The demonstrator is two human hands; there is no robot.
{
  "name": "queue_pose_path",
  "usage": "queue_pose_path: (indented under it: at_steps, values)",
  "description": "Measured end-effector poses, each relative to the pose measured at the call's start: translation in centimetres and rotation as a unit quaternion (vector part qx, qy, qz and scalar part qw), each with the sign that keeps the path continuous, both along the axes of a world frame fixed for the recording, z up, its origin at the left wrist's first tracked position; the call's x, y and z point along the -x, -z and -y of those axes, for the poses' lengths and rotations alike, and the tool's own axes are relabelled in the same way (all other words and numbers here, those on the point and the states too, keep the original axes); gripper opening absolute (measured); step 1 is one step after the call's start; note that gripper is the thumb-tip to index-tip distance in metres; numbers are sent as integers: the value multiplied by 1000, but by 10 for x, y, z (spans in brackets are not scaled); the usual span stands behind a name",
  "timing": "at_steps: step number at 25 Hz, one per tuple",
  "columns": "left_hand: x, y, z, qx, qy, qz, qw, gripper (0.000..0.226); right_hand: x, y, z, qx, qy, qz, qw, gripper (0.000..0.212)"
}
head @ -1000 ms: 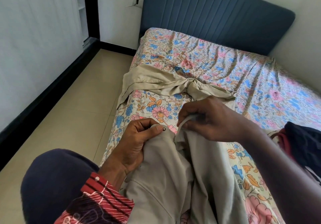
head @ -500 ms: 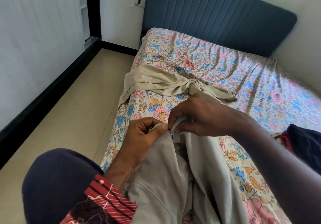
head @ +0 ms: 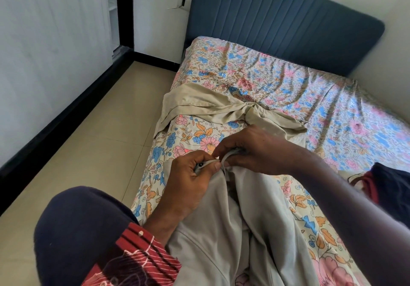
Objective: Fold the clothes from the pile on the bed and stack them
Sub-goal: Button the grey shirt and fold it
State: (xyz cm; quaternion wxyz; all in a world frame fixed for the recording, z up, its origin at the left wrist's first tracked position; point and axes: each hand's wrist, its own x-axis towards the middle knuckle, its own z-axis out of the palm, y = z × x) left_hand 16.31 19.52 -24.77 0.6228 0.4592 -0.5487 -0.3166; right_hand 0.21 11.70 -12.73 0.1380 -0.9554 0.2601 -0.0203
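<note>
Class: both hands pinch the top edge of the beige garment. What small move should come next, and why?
Probably fasten the button: the left hand pinches the beige garment at a dark button, the right hand grips the facing edge, and the two edges nearly meet.

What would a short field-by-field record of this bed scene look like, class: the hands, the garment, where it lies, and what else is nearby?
left hand: pinches the near edge of the beige trousers, by a dark button
right hand: pinches the same edge, close beside the left
garment state: unfolded, legs spread toward the headboard
surface: floral bedsheet
other clothes: dark and red pile at the right edge
stack: none visible
</note>
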Motion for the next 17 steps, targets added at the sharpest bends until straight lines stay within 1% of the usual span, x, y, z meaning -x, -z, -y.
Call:
queue_pose_path:
  at_steps: [3,7,9,10,11,13,15,16,17]
  values:
    - [-1,2,1,-3,-12,0,1000,18,-1,8,-1,-8,10,-1,1000,19]
    - [-1,4,-1,2,3,-14,1000,21,-6,13,0,-26,27,5,999,16]
    - [-6,3,0,-13,12,-32,999,21,-7,16,1,-23,46,34,998,10]
    - [-9,2,2,-30,22,-51,998,20,-4,16,2,-20,72,63,995,10]
    - [-14,2,4,-50,37,-76,995,19,2,15,5,-15,106,87,990,15]
    - [-22,1,6,-103,78,-146,981,24,19,10,10,-30,166,121,978,22]
    - [-29,5,4,-150,138,-200,958,33,36,6,14,-82,179,137,971,15]
    - [-31,5,3,-161,164,-220,948,34,43,5,14,-114,172,149,967,11]
    - [-31,3,2,-162,183,-248,937,34,49,5,14,-144,166,170,961,11]
